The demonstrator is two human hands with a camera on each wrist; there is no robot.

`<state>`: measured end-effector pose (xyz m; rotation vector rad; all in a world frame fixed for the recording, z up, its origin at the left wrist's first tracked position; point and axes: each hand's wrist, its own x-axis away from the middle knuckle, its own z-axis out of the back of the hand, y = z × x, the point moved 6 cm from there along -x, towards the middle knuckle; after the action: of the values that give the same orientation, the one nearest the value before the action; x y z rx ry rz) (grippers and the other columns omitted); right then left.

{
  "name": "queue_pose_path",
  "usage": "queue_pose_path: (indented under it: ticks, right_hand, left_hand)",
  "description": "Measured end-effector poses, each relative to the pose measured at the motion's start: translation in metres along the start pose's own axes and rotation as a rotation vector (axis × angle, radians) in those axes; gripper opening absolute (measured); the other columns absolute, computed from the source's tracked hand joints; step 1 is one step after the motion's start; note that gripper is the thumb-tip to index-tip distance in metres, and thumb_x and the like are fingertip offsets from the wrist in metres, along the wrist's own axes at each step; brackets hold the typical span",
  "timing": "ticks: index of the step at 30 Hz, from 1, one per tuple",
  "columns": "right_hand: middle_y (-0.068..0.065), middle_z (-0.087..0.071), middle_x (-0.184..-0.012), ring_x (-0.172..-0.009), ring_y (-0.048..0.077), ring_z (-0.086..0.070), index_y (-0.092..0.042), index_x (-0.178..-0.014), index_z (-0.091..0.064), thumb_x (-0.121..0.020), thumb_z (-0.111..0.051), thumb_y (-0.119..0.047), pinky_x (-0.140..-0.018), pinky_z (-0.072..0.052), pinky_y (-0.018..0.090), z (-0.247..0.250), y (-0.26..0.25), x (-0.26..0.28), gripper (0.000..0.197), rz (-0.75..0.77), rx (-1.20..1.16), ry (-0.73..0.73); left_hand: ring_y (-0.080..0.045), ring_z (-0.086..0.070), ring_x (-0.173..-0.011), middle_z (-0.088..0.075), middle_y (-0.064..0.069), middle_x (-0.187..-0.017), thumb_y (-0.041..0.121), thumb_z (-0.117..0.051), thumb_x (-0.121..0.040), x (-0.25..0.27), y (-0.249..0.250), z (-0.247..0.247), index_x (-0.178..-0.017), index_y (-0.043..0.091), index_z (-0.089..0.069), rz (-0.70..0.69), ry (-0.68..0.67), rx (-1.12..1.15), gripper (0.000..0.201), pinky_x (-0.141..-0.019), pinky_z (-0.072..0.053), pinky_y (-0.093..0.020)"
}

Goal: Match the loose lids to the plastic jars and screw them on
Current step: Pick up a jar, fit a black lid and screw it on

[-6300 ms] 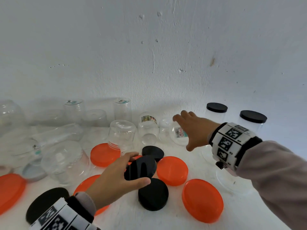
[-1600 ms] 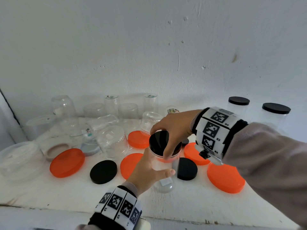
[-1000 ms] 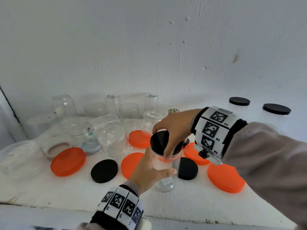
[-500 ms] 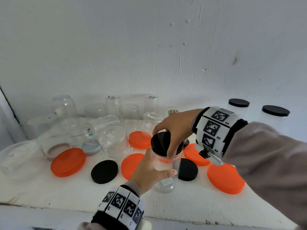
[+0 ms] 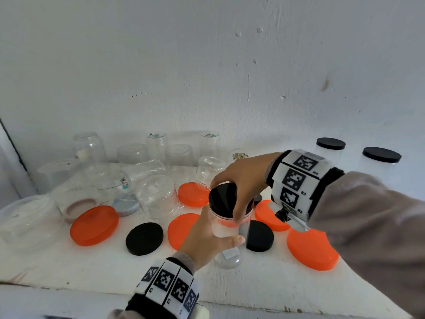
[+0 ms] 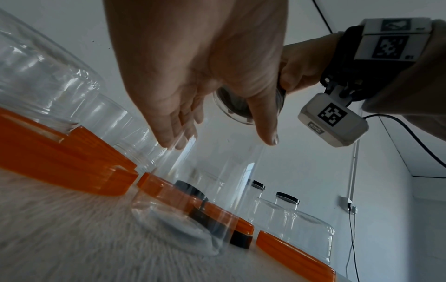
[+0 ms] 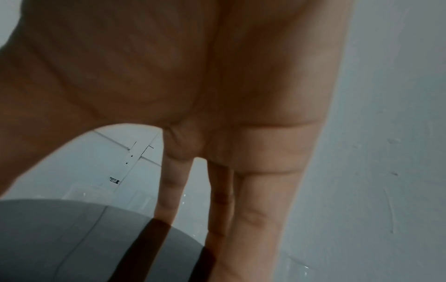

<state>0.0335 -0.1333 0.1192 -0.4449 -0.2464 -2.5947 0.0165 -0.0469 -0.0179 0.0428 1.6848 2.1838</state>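
Clear plastic jar [image 5: 226, 229] stood upright near the front edge of the white surface [image 5: 92, 268], centre of the spread. Left hand [image 5: 207, 240] was wrapped round the jar's side from the near left, thumb lying across the front wall, fingers round the far side; left wrist view showed those fingers [image 6: 173, 131] pressed against the clear wall. Right hand [image 5: 241, 178] came in from the right and above, fingers and thumb curled down over the rim of the black lid [image 5: 226, 199] sitting on the jar's mouth. In the right wrist view the fingers [image 7: 255, 219] reached down past the lid's dark edge [image 7: 72, 238]. Whether the lid was fully seated could not be told.

Around the held jar: a loose black lid [image 5: 144, 238] to its left, another black lid [image 5: 259, 236] just behind-right, partly seen through the jar. Orange lids lay flat on every side: a big one at far left [image 5: 94, 225], one just left of the jar [image 5: 181, 229], one behind [image 5: 192, 194], one under the right wrist [image 5: 266, 215], a big one at right front [image 5: 312, 249]. Upturned clear jars [image 5: 158, 199] crowded the back left. Two jars already capped in black [image 5: 331, 143] [image 5: 381, 154] stood at back right against the wall, well apart from both hands.
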Motion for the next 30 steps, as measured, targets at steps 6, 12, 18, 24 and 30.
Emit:
queue_pose_path:
  ticks: [6, 12, 18, 24, 30]
  right_hand:
    - [-0.020, -0.043, -0.089, -0.071, 0.001, -0.047, -0.048, -0.127, -0.046, -0.057, -0.078, -0.065, -0.069, -0.043, 0.026, -0.001, 0.002, -0.004, 0.079, 0.006, 0.008, 0.057]
    - [-0.014, -0.051, -0.085, -0.051, -0.001, -0.051, -0.031, -0.116, -0.053, -0.056, -0.071, -0.076, -0.052, -0.041, 0.023, -0.006, 0.007, -0.004, 0.077, -0.052, -0.041, 0.157]
    - [-0.013, -0.054, -0.091, -0.059, 0.001, -0.054, -0.028, -0.117, -0.052, -0.056, -0.067, -0.080, -0.054, -0.041, 0.024, -0.010, 0.010, -0.004, 0.081, -0.078, -0.068, 0.148]
    - [-0.019, -0.041, -0.116, -0.052, -0.005, -0.057, -0.048, -0.135, -0.039, -0.060, -0.075, -0.066, -0.068, -0.047, 0.025, -0.007, 0.008, -0.002, 0.085, 0.030, -0.088, 0.059]
    - [-0.017, -0.048, -0.116, -0.104, 0.009, -0.051, -0.041, -0.131, -0.049, -0.058, -0.072, -0.072, -0.087, -0.052, 0.035, -0.009, 0.010, -0.004, 0.082, 0.027, -0.076, 0.138]
  left_hand:
    - [0.024, -0.044, -0.105, -0.051, 0.036, -0.117, 0.022, -0.081, -0.073, 0.001, 0.001, 0.000, -0.121, 0.052, -0.032, -0.003, 0.000, -0.015, 0.075, -0.076, -0.036, 0.005]
    - [0.018, -0.041, -0.117, -0.046, 0.028, -0.131, 0.025, -0.081, -0.073, 0.000, 0.001, -0.002, -0.131, 0.048, -0.030, -0.012, -0.015, -0.023, 0.081, -0.081, -0.035, 0.004]
    - [0.021, -0.040, -0.114, -0.046, 0.029, -0.129, 0.021, -0.080, -0.073, -0.001, 0.006, -0.002, -0.125, 0.053, -0.030, -0.033, -0.021, -0.024, 0.079, -0.080, -0.034, 0.005]
    - [0.021, -0.045, -0.109, -0.051, 0.033, -0.121, 0.014, -0.080, -0.073, 0.000, 0.007, -0.003, -0.125, 0.049, -0.032, -0.048, -0.008, -0.022, 0.079, -0.079, -0.036, 0.003]
    - [0.020, -0.043, -0.112, -0.049, 0.026, -0.129, 0.022, -0.081, -0.072, -0.001, 0.004, -0.003, -0.133, 0.046, -0.029, -0.034, 0.008, -0.047, 0.083, -0.080, -0.036, 0.004]
